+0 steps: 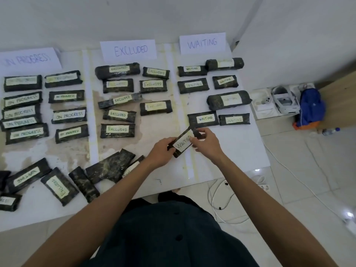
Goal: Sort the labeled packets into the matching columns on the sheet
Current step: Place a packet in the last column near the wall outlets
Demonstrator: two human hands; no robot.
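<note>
**Held packet** (pixel 182 144): dark wrap, white label reading WAITING, tilted with its far end up and to the right. It sits just above the sheet (pixel 221 158), between the two hands.

**Left hand** (pixel 161 153): fingers curled round the packet's near left end.

**Right hand** (pixel 207 143): thumb and fingers pinching the packet's right edge beside the label. The hands are close together, both clamped on this one packet.

**Just beyond the right hand:** a pair of packets (pixel 203 119) marked WAITING, lying side by side. The left one almost meets the held packet's far end.

**Further beyond the right hand:** five more dark packets in the same column, running up to the WAITING sign (pixel 202 43) at the wall.

**Beyond the left hand:** a group of packets (pixel 117 129) marked EXCLUDED, under the EXCLUDED sign (pixel 129 50).

**Far to the left of both hands:** a group of packets (pixel 69 116) marked ON PROGRESS, under the ON PROGRESS sign (pixel 28 58).

**Near and to the left of the left hand:** a loose heap (pixel 109 166) of packets.
- Several lie face down.
- One label reads EXCLUDED and another reads WAITING.

**To the right of the right hand, off the sheet:**
- tiled floor (pixel 308 180)
- white cables (pixel 221 199)
- a blue bag (pixel 310 106)
- a white box (pixel 283 99)
- a bottle (pixel 330 131) lying on its side
</note>
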